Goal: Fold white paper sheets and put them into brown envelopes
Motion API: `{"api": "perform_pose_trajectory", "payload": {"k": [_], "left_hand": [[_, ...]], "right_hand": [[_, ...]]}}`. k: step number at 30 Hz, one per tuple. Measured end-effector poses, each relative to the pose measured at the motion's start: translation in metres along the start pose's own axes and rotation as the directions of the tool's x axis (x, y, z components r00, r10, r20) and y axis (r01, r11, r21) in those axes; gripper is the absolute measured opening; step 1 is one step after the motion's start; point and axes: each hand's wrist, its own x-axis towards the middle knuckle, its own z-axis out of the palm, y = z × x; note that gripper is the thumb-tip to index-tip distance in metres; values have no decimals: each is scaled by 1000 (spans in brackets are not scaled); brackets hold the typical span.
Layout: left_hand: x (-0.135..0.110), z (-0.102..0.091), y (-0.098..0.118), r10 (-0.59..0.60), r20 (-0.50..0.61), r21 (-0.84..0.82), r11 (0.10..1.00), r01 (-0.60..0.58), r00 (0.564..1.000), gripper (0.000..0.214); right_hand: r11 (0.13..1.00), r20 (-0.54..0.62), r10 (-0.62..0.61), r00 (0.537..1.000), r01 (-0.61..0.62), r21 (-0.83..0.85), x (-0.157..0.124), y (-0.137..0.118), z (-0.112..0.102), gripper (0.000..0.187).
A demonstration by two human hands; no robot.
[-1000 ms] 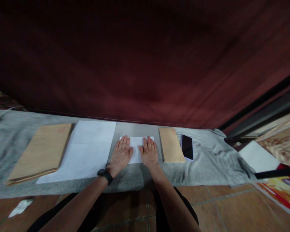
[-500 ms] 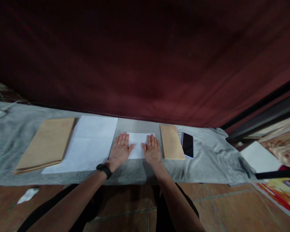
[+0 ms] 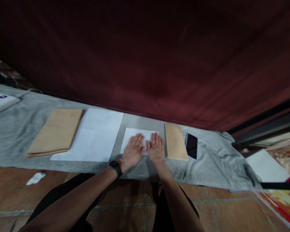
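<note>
A small white sheet of paper [image 3: 128,137], perhaps folded, lies flat on the grey cloth before me. Palm down on its middle rests my left hand [image 3: 134,149], fingers stretched out, with a dark band at the wrist. My right hand [image 3: 156,148] lies flat over the paper's right end, fingers extended, its thumb close to the left thumb. Both hands hide much of the paper. Just right of my right hand is a single brown envelope [image 3: 176,141]. Larger white sheets with a crease [image 3: 96,138] spread out to the left.
A stack of brown envelopes [image 3: 56,132] overlaps the larger sheets. A phone [image 3: 191,146] sits beside the single envelope. At far left is a white device [image 3: 2,103] with a cable. A dark red curtain [image 3: 145,64] hangs behind the grey cloth [image 3: 215,161].
My left hand has slid right across the small paper, from its left end to its middle, nearing the right hand. The camera view has turned slightly.
</note>
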Motion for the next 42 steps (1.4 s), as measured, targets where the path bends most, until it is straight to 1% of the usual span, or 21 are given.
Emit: {"api": "perform_pose_trajectory", "payload": {"k": [3, 6, 9, 11, 13, 16, 19, 29, 36, 42], "left_hand": [[-1, -2, -13, -48, 11, 20, 999, 48, 999, 61], [-3, -4, -23, -69, 20, 31, 997, 68, 997, 63], [-4, -6, -25, -66, 33, 34, 997, 65, 997, 62], [-4, -7, -23, -66, 33, 40, 997, 65, 997, 60], [-5, -8, -22, -59, 33, 44, 997, 57, 998, 58], [-5, -9, -21, -43, 46, 42, 998, 41, 998, 56], [-6, -10, -20, -48, 45, 31, 998, 46, 998, 55], [-7, -10, -16, -82, 25, 45, 996, 81, 996, 54], [-6, -8, -17, -86, 12, 51, 995, 85, 996, 54], [-6, -10, -16, -97, 21, 45, 994, 96, 995, 53]], "right_hand": [[1000, -6, 1, 1000, -1, -6, -1, 2, 2, 58], [1000, -18, 0, 1000, 0, -3, -2, 5, 2, 59], [1000, -41, 15, 999, -14, 6, -6, 4, -1, 59], [1000, -33, -4, 999, 4, 22, -9, -1, -6, 57], [996, 13, -67, 998, 66, 60, -15, -8, -10, 56], [979, 117, -179, 977, 165, 123, -24, -21, -16, 51], [974, 158, -201, 967, 181, 134, -30, -26, -18, 50], [987, 86, -156, 984, 152, 48, -32, -16, -17, 51], [994, 38, -110, 993, 111, -11, -35, -2, -14, 53], [995, 0, -103, 995, 103, -7, -38, 8, -13, 57]]}}
